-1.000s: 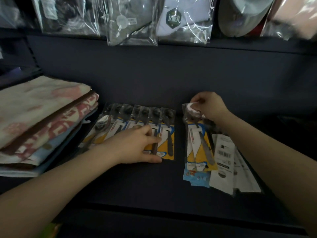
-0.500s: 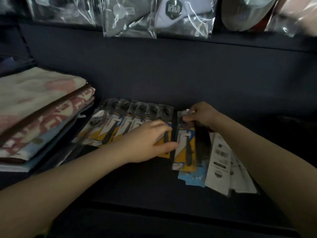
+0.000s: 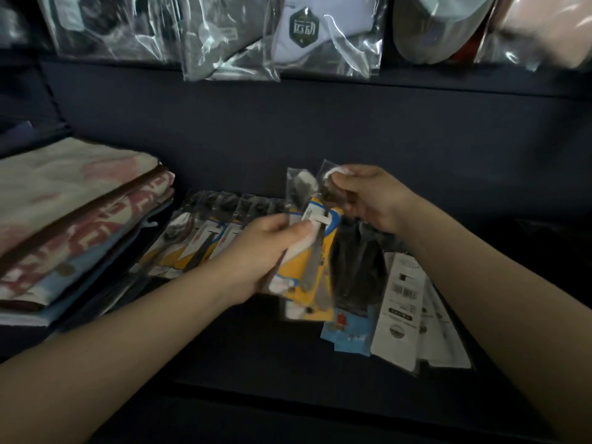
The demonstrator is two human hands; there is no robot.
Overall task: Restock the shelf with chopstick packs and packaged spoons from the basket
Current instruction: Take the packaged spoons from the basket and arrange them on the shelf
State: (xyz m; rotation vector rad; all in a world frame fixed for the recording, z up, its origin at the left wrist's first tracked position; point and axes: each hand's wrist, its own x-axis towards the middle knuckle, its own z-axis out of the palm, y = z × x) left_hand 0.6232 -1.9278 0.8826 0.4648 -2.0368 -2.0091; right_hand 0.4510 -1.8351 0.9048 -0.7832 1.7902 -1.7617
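Nearest the camera, both bare forearms reached in over the dark front edge of the shelf (image 3: 256, 389), with a band of bare shelf surface between that edge and the goods. The left hand (image 3: 256, 254) was curled around the lower left side of a yellow-carded spoon pack (image 3: 315, 264), thumb across its face, holding it tilted up off the shelf. The right hand (image 3: 365, 197) was raised a little higher and pinched the clear top of a second spoon pack (image 3: 330, 187), its fingers bent around the plastic above the spoon bowl; the two packs overlapped, so where one ended and the other began could not be told exactly. The hands were close together but not touching. Below and right of them lay a blue packet (image 3: 346, 334) and white barcoded packs (image 3: 400, 315), fanned toward the front edge, partly overlapping. Left of the hands, a row of spoon packs (image 3: 205, 238) lay flat and overlapping, running back toward the shelf's dark rear wall (image 3: 288, 129). Farther left, a stack of folded cloths (image 3: 70, 213) filled that end of the shelf, close beside the row. A strip of bare shelf lay to the right of the white packs. Above, clear-bagged goods (image 3: 288, 33) hung over the upper shelf edge
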